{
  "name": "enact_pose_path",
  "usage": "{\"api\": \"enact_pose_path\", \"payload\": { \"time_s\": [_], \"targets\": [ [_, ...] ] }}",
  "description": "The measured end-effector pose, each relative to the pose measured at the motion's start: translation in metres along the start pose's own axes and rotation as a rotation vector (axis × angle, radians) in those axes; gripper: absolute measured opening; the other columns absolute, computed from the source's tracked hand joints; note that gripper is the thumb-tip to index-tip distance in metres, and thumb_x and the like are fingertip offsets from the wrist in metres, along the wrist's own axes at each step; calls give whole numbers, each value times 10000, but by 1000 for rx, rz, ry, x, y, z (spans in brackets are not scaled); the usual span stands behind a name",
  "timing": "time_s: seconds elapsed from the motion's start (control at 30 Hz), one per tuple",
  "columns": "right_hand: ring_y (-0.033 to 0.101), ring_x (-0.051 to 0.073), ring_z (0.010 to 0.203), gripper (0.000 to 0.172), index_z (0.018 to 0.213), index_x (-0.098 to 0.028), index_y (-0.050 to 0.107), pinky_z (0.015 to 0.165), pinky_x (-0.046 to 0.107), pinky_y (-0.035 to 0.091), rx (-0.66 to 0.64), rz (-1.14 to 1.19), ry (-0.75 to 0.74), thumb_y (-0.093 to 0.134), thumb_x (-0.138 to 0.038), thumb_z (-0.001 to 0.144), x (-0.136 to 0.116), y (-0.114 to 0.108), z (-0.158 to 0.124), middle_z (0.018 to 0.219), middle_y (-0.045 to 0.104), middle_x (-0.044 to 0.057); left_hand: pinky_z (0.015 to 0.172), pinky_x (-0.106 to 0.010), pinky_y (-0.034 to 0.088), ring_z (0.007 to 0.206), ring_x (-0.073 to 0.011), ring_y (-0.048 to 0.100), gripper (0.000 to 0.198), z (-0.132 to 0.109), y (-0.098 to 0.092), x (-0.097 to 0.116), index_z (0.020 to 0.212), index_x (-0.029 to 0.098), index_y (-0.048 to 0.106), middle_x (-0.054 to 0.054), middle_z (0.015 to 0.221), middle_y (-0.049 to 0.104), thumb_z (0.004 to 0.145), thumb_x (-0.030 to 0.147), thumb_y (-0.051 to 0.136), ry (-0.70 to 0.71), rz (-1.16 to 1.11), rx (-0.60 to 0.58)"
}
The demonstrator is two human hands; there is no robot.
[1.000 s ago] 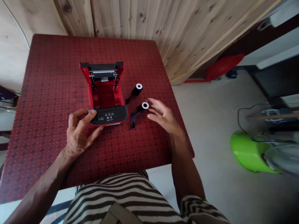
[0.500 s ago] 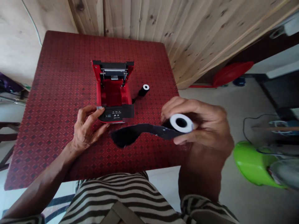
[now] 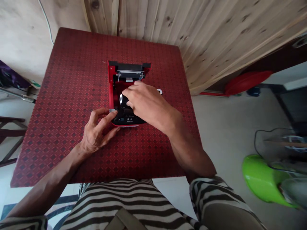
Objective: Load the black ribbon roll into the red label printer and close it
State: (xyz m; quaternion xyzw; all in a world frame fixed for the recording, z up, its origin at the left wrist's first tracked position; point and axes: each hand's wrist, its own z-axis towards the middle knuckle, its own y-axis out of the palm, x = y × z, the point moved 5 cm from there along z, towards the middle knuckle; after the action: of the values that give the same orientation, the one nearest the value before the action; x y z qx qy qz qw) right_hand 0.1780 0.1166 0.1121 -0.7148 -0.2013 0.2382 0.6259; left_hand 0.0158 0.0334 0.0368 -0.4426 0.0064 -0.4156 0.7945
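Observation:
A red and black printer (image 3: 129,122), probably for labels or receipts, stands on the table with its lid (image 3: 130,67) raised. My left hand (image 3: 94,132) grips its front left corner, fingers on top and thumb low at the front. Inside the open red compartment, my right hand (image 3: 150,103) holds a black roll (image 3: 124,101) lying on its side. The roll's white ring-shaped end faces left; my fingers cover its other end. Just right of the printer, a second roll (image 3: 160,91) shows only part of its white end behind my right hand.
The table (image 3: 79,80) has a red patterned cover and meets a wooden plank wall (image 3: 153,22) at the back. To the right on the floor are a green tub (image 3: 261,180) and a dark cable. A dark wooden stool (image 3: 11,137) stands at the left.
My right hand has carried the black roll left and away from me, from in front of the printer into its compartment. The loose black strip no longer shows. My left hand keeps its grip.

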Motion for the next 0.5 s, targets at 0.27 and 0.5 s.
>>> {"api": "enact_pose_path", "payload": {
  "time_s": [0.27, 0.5],
  "targets": [
    [740, 291, 998, 391, 1169, -112, 781, 797, 380, 524, -129, -18, 45, 429, -18, 1029, 1, 11, 21, 1078, 791, 174, 945, -338, 656, 1165, -225, 683, 687, 1, -1, -1, 1581, 292, 471, -114, 1330, 605, 969, 341, 780, -5, -13, -4],
    [733, 293, 1011, 313, 1146, -112, 766, 828, 379, 509, -104, 64, 25, 506, -21, 998, 13, 24, 28, 1094, 781, 169, 964, -354, 658, 1177, -247, 687, 703, -2, 0, -2, 1576, 277, 494, -134, 1348, 599, 947, 322, 805, -15, -14, -13]
  ]
}}
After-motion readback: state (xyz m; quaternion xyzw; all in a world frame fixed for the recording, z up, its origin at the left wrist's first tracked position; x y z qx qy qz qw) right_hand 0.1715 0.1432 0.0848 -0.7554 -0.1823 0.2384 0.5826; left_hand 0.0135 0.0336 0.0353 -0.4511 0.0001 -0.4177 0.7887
